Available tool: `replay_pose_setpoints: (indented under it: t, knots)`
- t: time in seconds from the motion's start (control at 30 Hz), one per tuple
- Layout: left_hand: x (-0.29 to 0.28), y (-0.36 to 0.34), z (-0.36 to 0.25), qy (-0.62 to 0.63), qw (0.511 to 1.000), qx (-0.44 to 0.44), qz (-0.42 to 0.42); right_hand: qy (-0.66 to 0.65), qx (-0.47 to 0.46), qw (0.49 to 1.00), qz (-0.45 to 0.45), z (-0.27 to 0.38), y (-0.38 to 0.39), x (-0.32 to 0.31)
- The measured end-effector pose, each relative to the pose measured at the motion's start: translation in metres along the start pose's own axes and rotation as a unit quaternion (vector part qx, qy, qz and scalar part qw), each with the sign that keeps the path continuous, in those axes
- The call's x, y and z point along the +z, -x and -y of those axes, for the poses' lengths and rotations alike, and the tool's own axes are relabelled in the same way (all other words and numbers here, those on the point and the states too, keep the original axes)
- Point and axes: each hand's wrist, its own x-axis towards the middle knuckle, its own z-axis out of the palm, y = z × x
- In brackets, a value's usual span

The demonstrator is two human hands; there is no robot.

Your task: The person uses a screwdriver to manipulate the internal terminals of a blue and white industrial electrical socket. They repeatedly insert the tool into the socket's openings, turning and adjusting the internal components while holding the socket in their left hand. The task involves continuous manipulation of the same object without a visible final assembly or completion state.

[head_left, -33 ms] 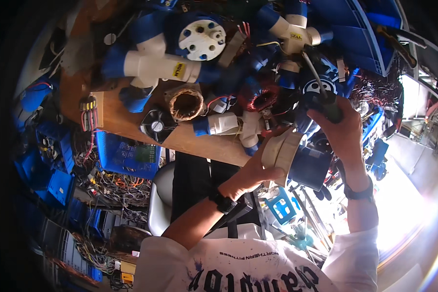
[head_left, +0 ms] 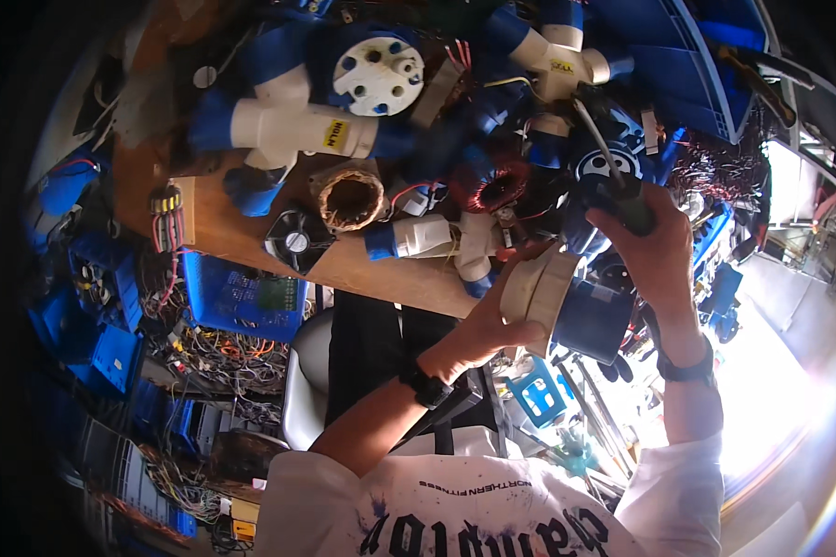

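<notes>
My left hand (head_left: pixel 481 342) is wrapped around the cream collar of a plastic pipe fitting (head_left: pixel 536 295). A wide dark blue cylinder (head_left: pixel 593 320) extends from the collar's right side. Just above it, my right hand (head_left: pixel 657 249) grips the dark handle of a screwdriver (head_left: pixel 634 212). The metal shaft slants up and left, away from the fitting, in front of a round dark blue piece with a white emblem (head_left: pixel 608 165). Left of my hands lie a copper-wound ring coil (head_left: pixel 499 188) and a small cream pipe joint (head_left: pixel 476 246).
On the wooden bench (head_left: pixel 228 227) are cream-and-blue branched fittings (head_left: pixel 293 125), a white disc with holes (head_left: pixel 378 77), a brown wound ring (head_left: pixel 351 198) and a black fan (head_left: pixel 297 241). A blue crate (head_left: pixel 241 292) and tangled wires (head_left: pixel 223 357) sit below, beside a white chair (head_left: pixel 308 390).
The bench items sit slightly further left in the picture. Both hands keep their grips and almost the same places.
</notes>
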Motion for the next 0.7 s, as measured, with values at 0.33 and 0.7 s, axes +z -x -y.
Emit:
replay_pose_setpoints:
  t: [0.33, 0.7]
  knots:
    - [0.012, -0.012, 0.018, -0.092, 0.995, 0.025, -0.021, -0.054, 0.046, 0.997, -0.025, -0.022, -0.001, -0.013]
    - [0.005, -0.006, 0.031, -0.135, 0.991, 0.013, 0.008, -0.202, 0.092, 0.972, -0.082, -0.035, -0.003, -0.037]
